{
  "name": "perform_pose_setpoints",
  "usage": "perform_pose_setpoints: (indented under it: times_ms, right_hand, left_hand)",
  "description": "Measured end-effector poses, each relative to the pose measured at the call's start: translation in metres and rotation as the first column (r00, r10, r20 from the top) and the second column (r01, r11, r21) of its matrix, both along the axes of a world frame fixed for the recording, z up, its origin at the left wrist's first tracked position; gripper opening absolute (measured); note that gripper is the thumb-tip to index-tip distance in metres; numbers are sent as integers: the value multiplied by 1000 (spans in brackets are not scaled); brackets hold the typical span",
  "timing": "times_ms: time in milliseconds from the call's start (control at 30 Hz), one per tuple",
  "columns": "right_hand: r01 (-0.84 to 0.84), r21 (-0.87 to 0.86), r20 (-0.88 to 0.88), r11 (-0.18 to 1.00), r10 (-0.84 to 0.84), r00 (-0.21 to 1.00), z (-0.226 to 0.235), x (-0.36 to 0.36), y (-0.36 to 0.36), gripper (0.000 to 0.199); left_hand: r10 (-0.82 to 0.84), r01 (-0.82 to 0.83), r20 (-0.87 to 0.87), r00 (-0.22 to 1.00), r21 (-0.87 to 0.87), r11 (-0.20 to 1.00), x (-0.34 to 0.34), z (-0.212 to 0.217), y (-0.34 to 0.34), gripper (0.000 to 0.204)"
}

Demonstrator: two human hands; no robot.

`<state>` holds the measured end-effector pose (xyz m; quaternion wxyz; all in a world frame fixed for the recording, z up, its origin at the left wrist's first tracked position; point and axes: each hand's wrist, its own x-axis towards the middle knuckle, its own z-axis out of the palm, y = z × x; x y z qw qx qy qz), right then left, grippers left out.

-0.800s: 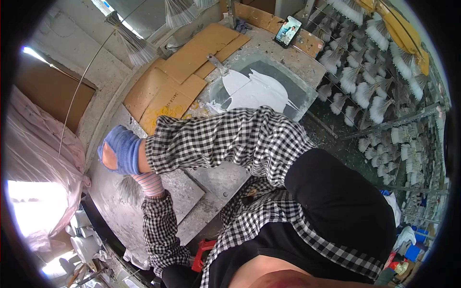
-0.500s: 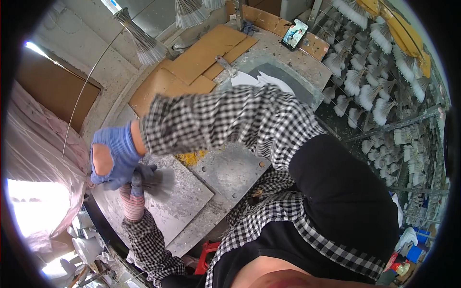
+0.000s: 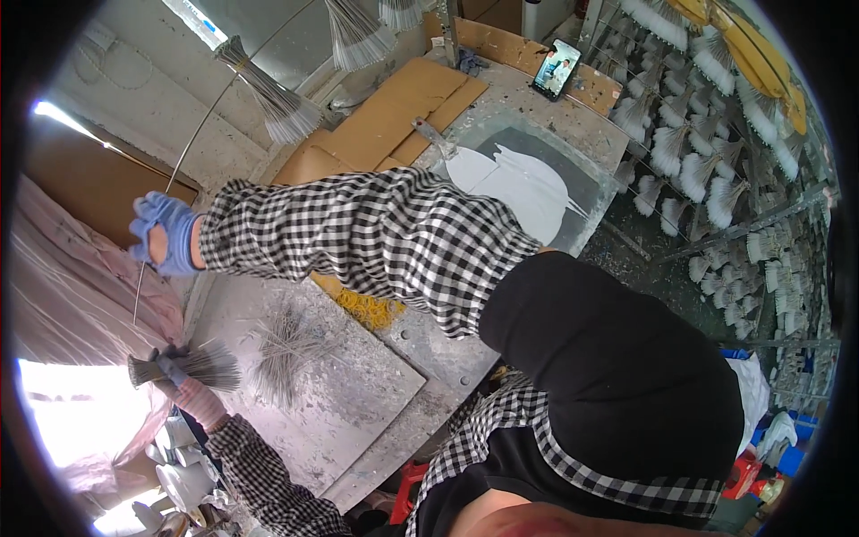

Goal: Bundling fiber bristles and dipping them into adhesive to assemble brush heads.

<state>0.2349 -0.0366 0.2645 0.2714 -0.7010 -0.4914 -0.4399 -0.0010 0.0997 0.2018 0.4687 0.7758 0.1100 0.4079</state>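
My right hand (image 3: 167, 234), in a blue glove with a hole at its back, is closed around a thin curved rod (image 3: 183, 154) at the left. Below it, my left hand (image 3: 190, 391), in a striped knit glove, grips a bundle of thin grey wire-like strands (image 3: 215, 365). The strands fan out toward the board, with their tied end at the left. Beside that bundle, a loose criss-crossed heap of similar strands (image 3: 288, 356) lies on the pale, paint-spotted board (image 3: 358, 407). Yellow rubber bands (image 3: 371, 311) are partly hidden behind my right sleeve.
White paste (image 3: 523, 188) is spread on a glass slab (image 3: 598, 190), with a scraper (image 3: 434, 139) at its edge. Cardboard sheets (image 3: 376, 112) and a phone (image 3: 556, 69) lie farther back. Strand bundles (image 3: 268, 94) hang above; racks of white-tipped bundles (image 3: 693, 174) stand right.
My right hand has left my left hand and moved up-left onto the rod. My left hand has moved down-left with the bundle. The loose strand heap on the board now shows.
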Motion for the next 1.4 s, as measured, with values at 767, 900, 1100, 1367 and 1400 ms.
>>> perform_pose_setpoints:
  times_ms: [767,900,1100,1367,1400]
  right_hand:
    - [-81,-199,-125,977,57,991,-31,-31,-16,9]
    - [-23,-117,-98,993,11,995,-32,-27,-24,12]
    - [-43,98,-2,994,43,999,-46,-87,-133,10]
    - [-254,14,-285,967,247,926,14,-163,-335,10]
    - [-262,21,-350,965,253,902,29,-169,-352,10]
  left_hand:
    - [274,-352,230,934,454,819,46,12,-33,48]
    - [310,-308,58,949,379,873,50,-11,-12,53]
    - [355,-354,16,935,115,928,81,-32,1,59]
    - [-301,342,219,928,-180,922,184,-11,-28,43]
    - [-441,743,599,669,-521,419,202,-2,-37,45]
